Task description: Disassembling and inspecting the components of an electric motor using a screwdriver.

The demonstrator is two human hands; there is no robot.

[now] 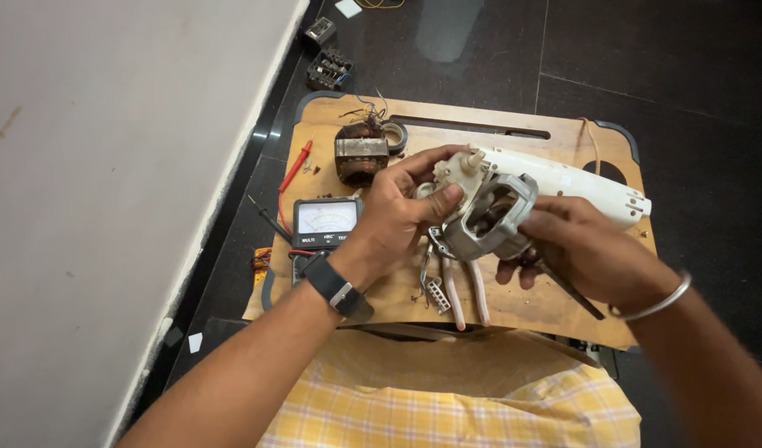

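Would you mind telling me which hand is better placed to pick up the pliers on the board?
Probably the right hand: it cradles the motor housing from below, directly above the pliers. The left hand grips higher.

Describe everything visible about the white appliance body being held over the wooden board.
The white appliance body is a long, glossy plastic housing, held roughly level above the wooden board, its narrow end with small dark slots pointing right. At its left end sits a grey metal motor frame, open in front, showing dark inner parts. A small cream knob sticks up near that end. The left hand grips the left end, thumb on the frame; the right hand supports it from below.
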